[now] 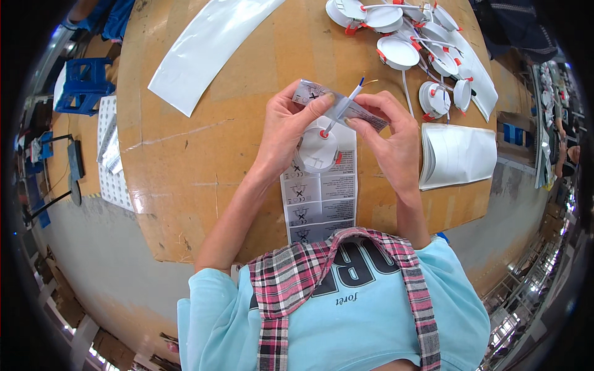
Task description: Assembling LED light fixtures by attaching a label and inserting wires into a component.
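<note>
Silver printed label [365,114], seemingly light, flexible and sticky-backed, best held by its ends, pinched by left hand [291,123] and right hand [393,133] across white cable [356,91].

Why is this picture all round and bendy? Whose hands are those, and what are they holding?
No robot here: these are a person's bare left hand and bare right hand. A wide fisheye camera on the person's head looks down, so straight edges bend near the rim.

The hands hold a shiny silver printed label at the white cable of a round white light fitting. Under that is a long silver label sheet on a brown table. To the right are more white fittings with red clips and stacked white sheets.
</note>
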